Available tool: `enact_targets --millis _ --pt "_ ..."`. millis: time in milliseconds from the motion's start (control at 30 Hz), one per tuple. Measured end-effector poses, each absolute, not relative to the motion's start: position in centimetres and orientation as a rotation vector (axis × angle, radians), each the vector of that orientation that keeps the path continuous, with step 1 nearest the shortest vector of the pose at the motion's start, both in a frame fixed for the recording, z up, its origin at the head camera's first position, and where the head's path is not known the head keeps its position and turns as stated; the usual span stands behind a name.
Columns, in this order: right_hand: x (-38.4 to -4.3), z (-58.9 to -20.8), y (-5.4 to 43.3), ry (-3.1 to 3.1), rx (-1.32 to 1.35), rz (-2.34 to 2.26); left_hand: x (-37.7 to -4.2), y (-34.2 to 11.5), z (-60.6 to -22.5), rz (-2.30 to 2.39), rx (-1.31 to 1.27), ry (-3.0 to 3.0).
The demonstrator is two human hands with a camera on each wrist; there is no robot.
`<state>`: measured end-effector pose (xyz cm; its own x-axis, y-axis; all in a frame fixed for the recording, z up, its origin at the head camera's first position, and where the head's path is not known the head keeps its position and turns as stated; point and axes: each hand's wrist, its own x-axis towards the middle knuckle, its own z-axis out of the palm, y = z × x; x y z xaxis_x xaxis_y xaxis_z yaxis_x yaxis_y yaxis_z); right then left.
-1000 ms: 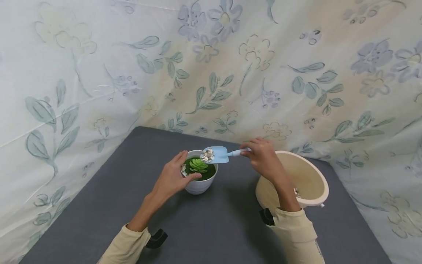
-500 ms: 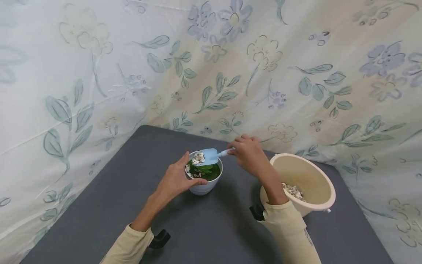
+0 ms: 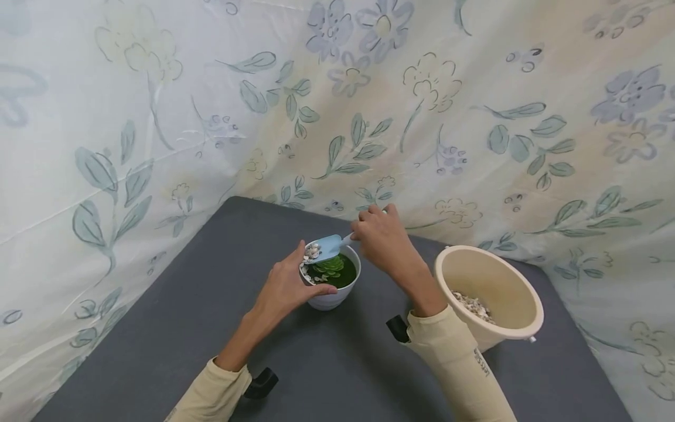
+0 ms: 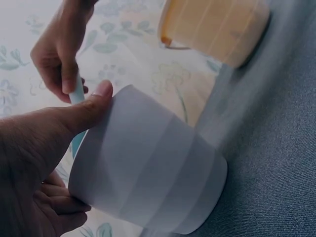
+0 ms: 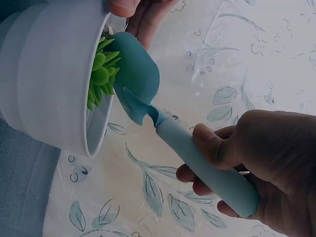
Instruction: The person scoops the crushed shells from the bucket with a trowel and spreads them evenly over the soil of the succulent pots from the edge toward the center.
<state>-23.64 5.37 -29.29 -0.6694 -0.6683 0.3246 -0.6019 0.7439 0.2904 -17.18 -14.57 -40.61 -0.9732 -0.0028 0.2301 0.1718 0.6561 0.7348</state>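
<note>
At the left, the left hand (image 3: 282, 287) holds the rim of a white, round, ridged pot (image 3: 326, 302), its thumb on the near side and the other fingers on the far side. The pot stands on the dark grey table (image 3: 232, 252); it looks light and rather stiff, so the rim seems a good place to steady it. Inside is a bright green, rosette-shaped plant (image 3: 329, 268), whose leaves probably bend easily. Over the pot's mouth lies a light blue, flat-bladed trowel (image 3: 330, 247) with small whitish stones (image 3: 312, 252), which could slip off if it tilts. The right hand (image 3: 382, 240) has its fingers curled around the trowel's smooth handle, the proper place to hold it. Farthest right stands a cream-coloured, round bucket (image 3: 490, 278) with more stones inside
</note>
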Motion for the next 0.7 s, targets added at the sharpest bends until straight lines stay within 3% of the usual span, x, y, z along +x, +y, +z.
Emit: enact_targets --millis 700 --pt "-23.71 -28.40 5.26 -2.605 0.906 -0.212 -16.53 -13.65 -40.65 -0.972 -0.047 -2.641"
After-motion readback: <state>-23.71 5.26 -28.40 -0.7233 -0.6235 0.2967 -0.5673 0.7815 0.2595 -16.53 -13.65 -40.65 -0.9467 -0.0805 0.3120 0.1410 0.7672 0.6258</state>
